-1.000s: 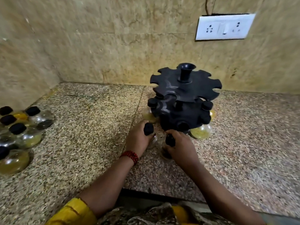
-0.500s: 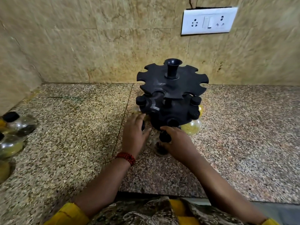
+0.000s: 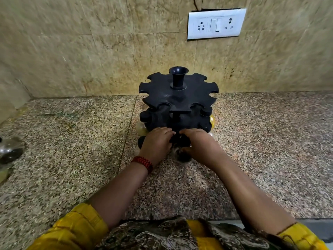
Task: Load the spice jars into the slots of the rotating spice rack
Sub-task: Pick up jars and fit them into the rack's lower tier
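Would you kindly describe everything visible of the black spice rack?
The spice rack is black, plastic-looking, upright on the granite counter near the wall. Two notched round tiers share a central post with a flared top. Upper slots are empty; black-capped jars sit in the lower tier. The left hand and right hand meet at its near lower edge.

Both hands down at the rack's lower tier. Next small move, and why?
Probably slide the clear glass jar with the black cap, held in the right hand, forward into the lower tier of the black two-tier plastic rack. The jar sits just outside that tier's front edge, and the left hand lies beside it at the rack.
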